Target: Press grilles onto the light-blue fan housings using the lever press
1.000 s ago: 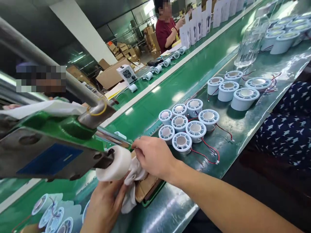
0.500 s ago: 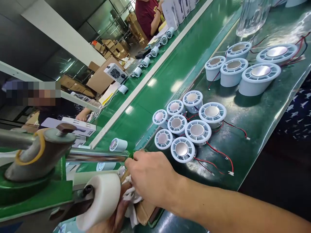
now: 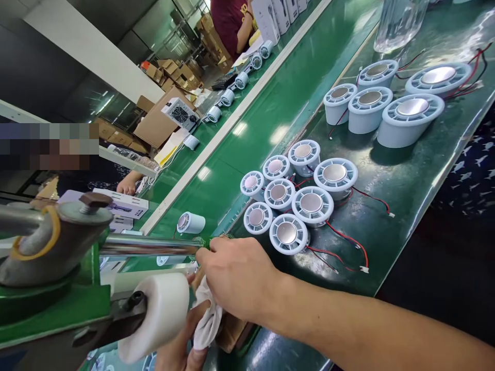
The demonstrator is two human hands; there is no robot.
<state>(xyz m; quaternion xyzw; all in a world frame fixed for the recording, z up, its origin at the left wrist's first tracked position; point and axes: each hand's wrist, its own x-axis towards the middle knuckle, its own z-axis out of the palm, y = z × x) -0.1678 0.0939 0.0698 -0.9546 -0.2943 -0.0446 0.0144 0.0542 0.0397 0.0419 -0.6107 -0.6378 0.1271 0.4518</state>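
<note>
My right hand (image 3: 242,278) is closed beside the end of a shiny metal rod (image 3: 150,245). Its fingertips and whatever they grip are hidden from me. Below it, my left hand (image 3: 178,342) shows partly behind a white roller (image 3: 158,312), its fingers closed on a bunched white cloth (image 3: 209,319). A brown block (image 3: 231,332) lies under my right wrist. The rod and roller belong to a green machine (image 3: 58,309) at the left. Right of my hands, several pale blue round parts with silver discs (image 3: 286,234) stand grouped, red and black wires trailing from them.
More pale blue parts (image 3: 410,121) and a clear plastic container (image 3: 400,26) stand farther up the dark green table (image 3: 371,221). A green conveyor belt (image 3: 247,149) runs diagonally, carrying a loose part (image 3: 191,222). Two people sit across it, near white boxes (image 3: 126,203).
The camera view has shifted slightly. More of my left hand and the white cloth now shows below the roller. My right hand stays at the rod's end.
</note>
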